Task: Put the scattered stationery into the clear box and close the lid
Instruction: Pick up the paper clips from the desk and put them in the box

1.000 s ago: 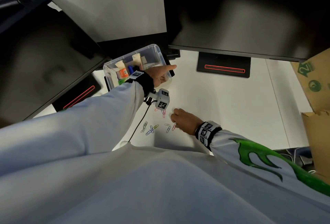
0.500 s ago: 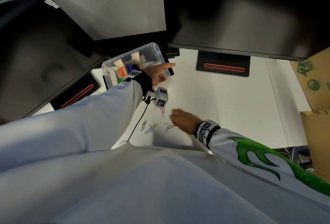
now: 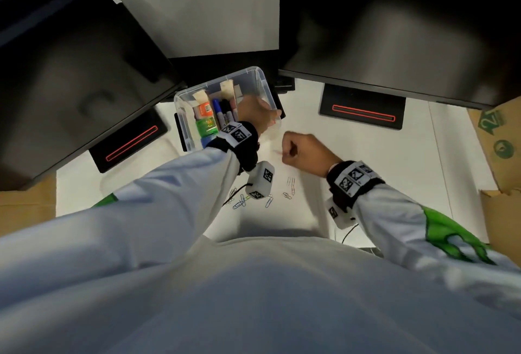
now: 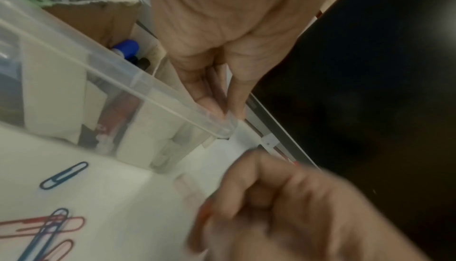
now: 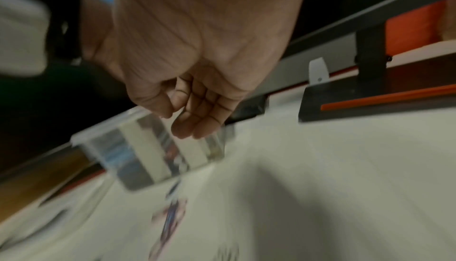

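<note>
The clear box [image 3: 183, 128] stands open at the back of the white desk, with markers [image 3: 225, 111] and glue sticks [image 3: 203, 110] inside. My left hand [image 3: 258, 112] pinches the rim at the box's near right corner [image 4: 222, 107], thumb inside and fingers outside. My right hand [image 3: 296, 149] hangs curled just right of that corner, above the desk, gripping a red paper clip [image 3: 277, 152] that shows as a red sliver by the fingers [image 4: 204, 213]. Several coloured paper clips [image 3: 266, 200] lie scattered on the desk nearer me, also shown close up [image 4: 64, 175]. The right wrist view is blurred.
Two dark monitors overhang the desk; their stands [image 3: 362, 111] [image 3: 131, 145] flank the box. A cardboard carton [image 3: 499, 156] stands at the right edge and another [image 3: 28, 201] at the left. A thin black cable [image 3: 234, 195] runs under my left wrist.
My right hand has lifted off the clip pile and moved up toward the box with a red clip. My left hand's outstretched finger has come down onto the box corner.
</note>
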A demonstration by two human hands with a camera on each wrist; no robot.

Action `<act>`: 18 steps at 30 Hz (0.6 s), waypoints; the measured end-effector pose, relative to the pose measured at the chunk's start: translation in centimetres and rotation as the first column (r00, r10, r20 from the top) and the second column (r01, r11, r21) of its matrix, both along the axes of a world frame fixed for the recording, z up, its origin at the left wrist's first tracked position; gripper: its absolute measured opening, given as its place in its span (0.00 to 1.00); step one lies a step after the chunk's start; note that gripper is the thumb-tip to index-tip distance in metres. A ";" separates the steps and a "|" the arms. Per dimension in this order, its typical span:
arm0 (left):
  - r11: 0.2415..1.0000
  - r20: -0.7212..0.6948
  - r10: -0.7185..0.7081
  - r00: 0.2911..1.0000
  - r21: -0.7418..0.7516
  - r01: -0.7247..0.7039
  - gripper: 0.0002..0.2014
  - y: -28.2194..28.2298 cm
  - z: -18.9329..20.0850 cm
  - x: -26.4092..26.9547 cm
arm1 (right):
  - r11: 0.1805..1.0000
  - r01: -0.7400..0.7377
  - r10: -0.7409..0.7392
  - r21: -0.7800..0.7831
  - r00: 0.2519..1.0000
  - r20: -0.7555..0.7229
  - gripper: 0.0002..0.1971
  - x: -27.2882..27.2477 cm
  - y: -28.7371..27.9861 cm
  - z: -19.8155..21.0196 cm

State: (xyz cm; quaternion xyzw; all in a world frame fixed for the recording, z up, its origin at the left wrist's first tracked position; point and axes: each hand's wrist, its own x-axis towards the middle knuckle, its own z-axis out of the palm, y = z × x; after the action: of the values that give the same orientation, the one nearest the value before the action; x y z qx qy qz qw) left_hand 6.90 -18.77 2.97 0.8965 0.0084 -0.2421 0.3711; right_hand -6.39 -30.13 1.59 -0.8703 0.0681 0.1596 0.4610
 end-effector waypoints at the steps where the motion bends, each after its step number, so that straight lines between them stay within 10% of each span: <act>1: 0.999 0.040 -0.040 0.998 0.021 0.039 0.10 0.2 0.2 0.1 | 0.998 0.053 -0.054 0.015 0.998 0.025 0.05 0.8 -0.5 1.0; 11: 0.986 0.280 -0.088 0.956 0.160 0.044 0.12 2.7 4.1 4.3 | 0.936 0.265 -0.232 -0.233 0.960 0.157 0.04 13.0 2.2 2.9; 18: 0.960 0.343 -0.262 0.902 -0.004 0.280 0.09 6.0 4.8 -1.0 | 0.972 0.209 -0.180 -0.103 0.954 0.240 0.03 7.0 1.3 2.1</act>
State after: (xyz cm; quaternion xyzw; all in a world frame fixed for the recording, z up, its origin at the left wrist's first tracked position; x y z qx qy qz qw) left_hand 5.86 -12.76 7.79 0.9069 -0.1866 -0.1334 0.3534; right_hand 0.59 -28.79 3.73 -0.8995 0.1100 0.0074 0.4229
